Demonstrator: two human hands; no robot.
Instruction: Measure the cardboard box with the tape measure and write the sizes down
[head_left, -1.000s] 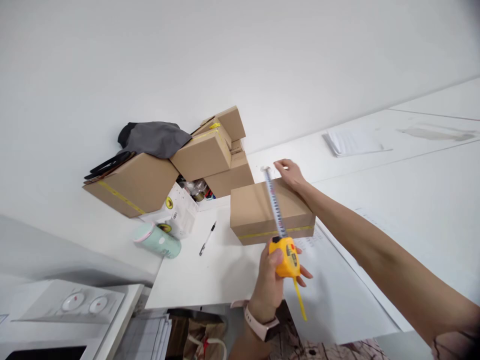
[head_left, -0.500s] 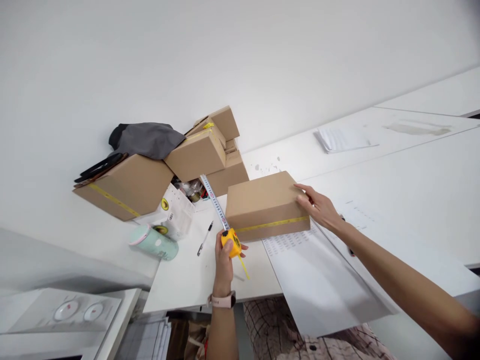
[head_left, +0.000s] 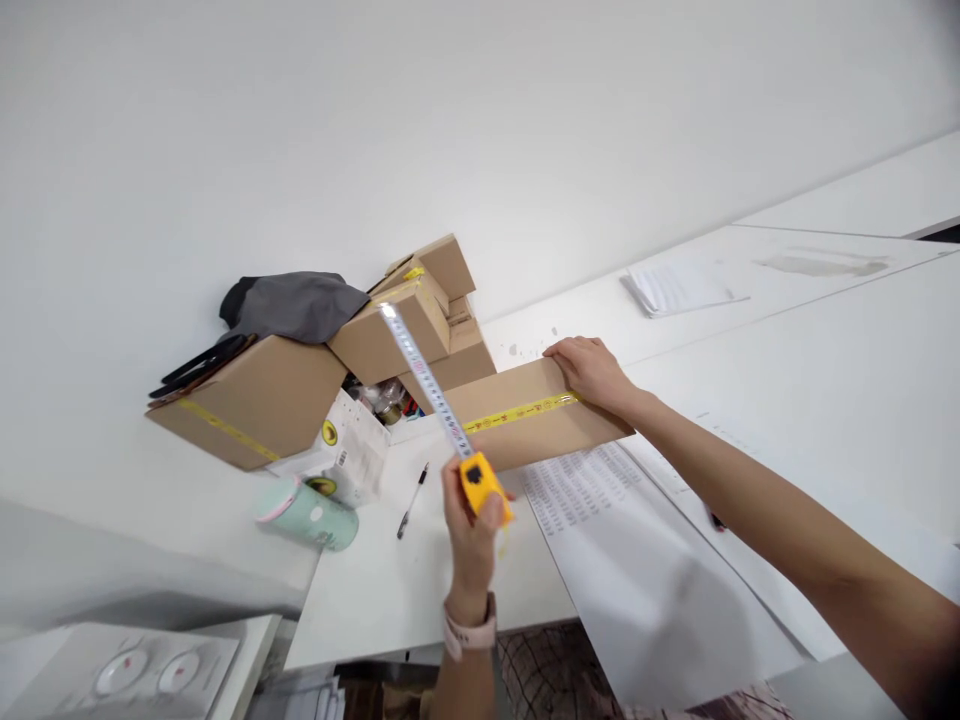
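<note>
Toward the left of the frame, a heap of cardboard boxes leans against the wall with a grey cloth draped on top. The small things in the gap among them are too cluttered to make out. Below the heap a mint-green tumbler lies on its side on the white worktop, and a pen lies just right of it.

At lower centre your left hand has its grip closed round a yellow tape measure, with your fingers covering much of the case. The blade runs up and left. Its tip ends in front of the heaped boxes, and you cannot tell whether it touches them.

Just right of the blade sits a long brown box with a yellow strip, its underside hidden. Your right hand holds its far end, grip curled over the edge with the fingertips out of sight. Below the box lies a printed sheet, its print too small to read. At the upper right, a stack of papers lies well apart. Your right forearm is cut off at the lower right corner.
</note>
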